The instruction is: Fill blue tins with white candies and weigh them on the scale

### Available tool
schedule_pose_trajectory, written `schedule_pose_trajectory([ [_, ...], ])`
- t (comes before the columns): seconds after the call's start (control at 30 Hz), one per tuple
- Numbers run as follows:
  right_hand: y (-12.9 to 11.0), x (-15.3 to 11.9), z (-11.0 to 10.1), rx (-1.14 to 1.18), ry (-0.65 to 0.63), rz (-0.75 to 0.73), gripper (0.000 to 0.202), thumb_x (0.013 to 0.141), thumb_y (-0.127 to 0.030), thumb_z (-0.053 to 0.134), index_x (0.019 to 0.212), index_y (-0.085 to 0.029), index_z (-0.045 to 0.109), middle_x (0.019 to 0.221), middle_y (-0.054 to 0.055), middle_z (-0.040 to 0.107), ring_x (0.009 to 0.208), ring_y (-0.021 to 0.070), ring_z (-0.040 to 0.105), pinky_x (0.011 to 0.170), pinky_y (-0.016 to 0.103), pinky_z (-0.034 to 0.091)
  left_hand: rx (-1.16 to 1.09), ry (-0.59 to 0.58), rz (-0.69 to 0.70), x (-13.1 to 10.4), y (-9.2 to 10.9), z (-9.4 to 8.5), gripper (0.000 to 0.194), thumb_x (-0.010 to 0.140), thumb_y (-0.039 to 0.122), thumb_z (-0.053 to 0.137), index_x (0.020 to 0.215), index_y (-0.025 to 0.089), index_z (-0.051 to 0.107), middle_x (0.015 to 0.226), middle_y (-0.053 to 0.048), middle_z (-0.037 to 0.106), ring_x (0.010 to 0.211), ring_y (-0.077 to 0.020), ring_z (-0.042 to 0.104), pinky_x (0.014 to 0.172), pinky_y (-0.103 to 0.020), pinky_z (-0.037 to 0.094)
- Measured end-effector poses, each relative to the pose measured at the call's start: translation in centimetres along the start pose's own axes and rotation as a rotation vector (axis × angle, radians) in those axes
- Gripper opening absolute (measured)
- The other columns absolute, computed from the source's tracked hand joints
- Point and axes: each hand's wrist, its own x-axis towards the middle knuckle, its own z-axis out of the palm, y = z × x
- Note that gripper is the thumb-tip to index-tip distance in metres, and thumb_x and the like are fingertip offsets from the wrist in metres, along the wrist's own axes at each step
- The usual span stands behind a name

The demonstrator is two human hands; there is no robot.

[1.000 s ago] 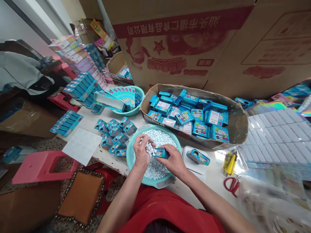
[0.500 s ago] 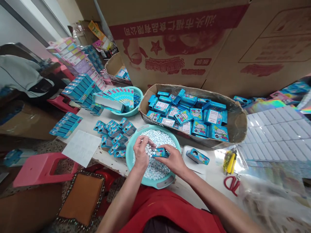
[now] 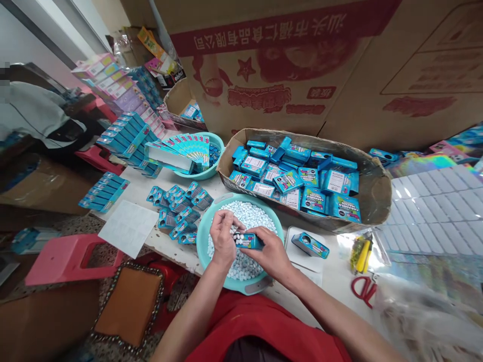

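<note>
My right hand [image 3: 272, 252] grips a small blue candy box [image 3: 249, 241], held on its side with its end turned left. Several white candies show at that end of the box. Close against it, my left hand [image 3: 223, 239] is curled around white candies, partly hidden by its fingers. Both hands are over a turquoise basin [image 3: 203, 232] full of loose white candies [image 3: 251, 213]. Another blue box [image 3: 310, 245] with a round hole lies to the right, on a white scale-like plate [image 3: 292, 259].
Behind the basin stands a cut-down carton [image 3: 379, 201] of blue boxes. Upright boxes [image 3: 181, 211] are grouped to the left, near a second turquoise basin [image 3: 216, 173]. Yellow cutters [image 3: 363, 255] and red-handled scissors [image 3: 364, 290] lie right. A pink stool [image 3: 60, 259] stands lower left.
The loose candies between my left hand and the box have come together at the box's end. My hands have moved closer to each other; the view has shifted slightly.
</note>
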Motion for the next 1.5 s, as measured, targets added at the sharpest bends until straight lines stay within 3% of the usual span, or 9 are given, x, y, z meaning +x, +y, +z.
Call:
schedule_pose_trajectory([
  [0.37,0.3,-0.7,-2.0,0.136,0.061,0.004,0.025,0.071,-0.028,0.074,0.094,-0.023,0.064,0.092,0.004,0.066,0.088,0.0228,0.061,0.078,0.035,0.048,-0.002,-0.009,-0.027,0.7,-0.1,-1.2,0.025,0.083,0.043,0.053,0.074,0.020,0.052,0.059,0.003,0.051,0.052,-0.0122,0.054,0.048,-0.023,0.043],
  [0.5,0.7,-1.9,-4.2,0.143,0.124,-0.012,0.028,0.073,-0.035,0.074,0.097,-0.025,0.064,0.098,0.005,0.065,0.092,0.0234,0.061,0.081,0.035,0.049,0.560,-0.223,-0.073,2.6,-3.1,-4.9,0.025,0.081,0.045,0.055,0.080,0.021,0.061,0.076,-0.003,0.062,0.073,-0.0188,0.061,0.064,-0.031,0.049],
  [0.63,1.4,-2.4,-5.2,0.092,0.142,0.006,0.027,0.073,-0.039,0.074,0.095,-0.025,0.066,0.094,0.005,0.064,0.088,0.0227,0.061,0.077,0.035,0.050,1.300,-0.400,0.139,4.0,-7.4,-6.4,0.026,0.080,0.031,0.060,0.104,0.026,0.065,0.121,-0.008,0.058,0.115,-0.0282,0.048,0.097,-0.045,0.037],
  [0.8,1.5,-2.0,-5.0,0.074,0.242,0.034,0.031,0.072,-0.044,0.073,0.093,-0.023,0.065,0.093,0.006,0.064,0.086,0.0239,0.061,0.076,0.037,0.050,1.532,-0.346,0.204,4.0,-10.2,-4.5,0.046,0.084,0.048,0.050,0.122,0.022,0.055,0.123,-0.013,0.053,0.115,-0.0305,0.043,0.096,-0.045,0.035],
  [0.93,2.2,-1.3,-3.8,0.060,0.209,0.054,0.031,0.073,-0.042,0.072,0.096,-0.023,0.065,0.093,0.006,0.063,0.085,0.0231,0.061,0.075,0.035,0.049,1.598,-0.495,0.192,2.3,-9.9,-5.0,0.037,0.084,0.047,0.047,0.107,0.021,0.060,0.104,-0.011,0.057,0.099,-0.0280,0.049,0.085,-0.041,0.039],
  [1.03,2.9,-1.0,-2.9,0.052,0.177,0.071,0.030,0.073,-0.042,0.071,0.095,-0.022,0.064,0.091,0.006,0.064,0.085,0.0238,0.061,0.075,0.036,0.049,1.464,-0.479,0.170,1.3,-9.6,-6.4,0.024,0.080,0.042,0.053,0.090,0.022,0.063,0.093,-0.008,0.059,0.092,-0.0246,0.051,0.080,-0.036,0.040],
  [1.2,3.2,-1.1,-2.2,0.035,0.137,0.087,0.030,0.075,-0.043,0.070,0.096,-0.022,0.064,0.093,0.006,0.063,0.088,0.0246,0.060,0.077,0.036,0.048,0.765,-0.100,-0.061,1.7,-9.2,-7.1,0.021,0.066,0.039,0.066,0.061,0.022,0.057,0.059,0.002,0.052,0.064,-0.0152,0.050,0.063,-0.024,0.040],
  [1.37,3.2,-1.3,-1.5,0.001,0.099,0.063,0.027,0.076,-0.037,0.070,0.096,-0.021,0.062,0.091,0.006,0.062,0.086,0.0237,0.060,0.076,0.035,0.048,0.405,0.038,-0.247,1.5,-5.8,-4.7,0.029,0.073,0.047,0.059,0.068,0.019,0.054,0.051,0.005,0.047,0.039,-0.0081,0.038,0.040,-0.020,0.029],
  [1.5,2.7,-1.1,-0.3,-0.057,0.040,0.039,0.027,0.073,-0.026,0.072,0.096,-0.022,0.061,0.091,0.005,0.062,0.087,0.0233,0.059,0.075,0.035,0.048,-0.063,0.090,-0.314,0.7,-2.2,-2.1,0.025,0.068,0.038,0.066,0.072,0.018,0.052,0.056,0.004,0.052,0.043,-0.0077,0.046,0.040,-0.018,0.033],
])
